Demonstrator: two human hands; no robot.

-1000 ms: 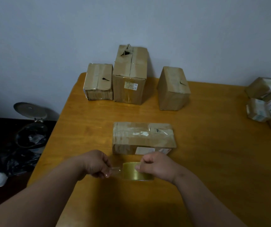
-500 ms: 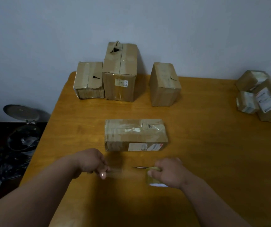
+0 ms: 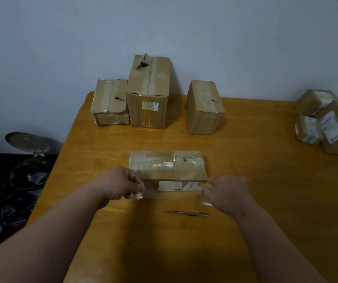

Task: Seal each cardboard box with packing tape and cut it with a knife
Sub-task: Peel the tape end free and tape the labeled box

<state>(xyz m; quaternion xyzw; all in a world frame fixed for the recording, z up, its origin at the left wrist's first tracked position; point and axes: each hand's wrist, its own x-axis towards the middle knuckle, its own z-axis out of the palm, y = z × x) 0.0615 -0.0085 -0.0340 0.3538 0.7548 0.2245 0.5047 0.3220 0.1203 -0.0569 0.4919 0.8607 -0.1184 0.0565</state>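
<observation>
A flat cardboard box (image 3: 167,166) lies in the middle of the wooden table (image 3: 266,180). My left hand (image 3: 123,184) pinches the free end of a clear tape strip (image 3: 153,192) stretched in front of the box's near side. My right hand (image 3: 225,193) grips the tape roll (image 3: 204,199), mostly hidden under my fingers. A thin knife (image 3: 186,213) lies on the table just in front of my hands.
Three taped boxes (image 3: 149,92) stand at the table's far edge by the wall. Several small parcels (image 3: 327,121) are piled at the right edge. An open pedal bin (image 3: 29,160) and dark bags sit on the floor to the left.
My hands have moved apart and up toward the box, pulling a longer strip off the roll. The knife, earlier hidden between my hands, now lies uncovered on the table.
</observation>
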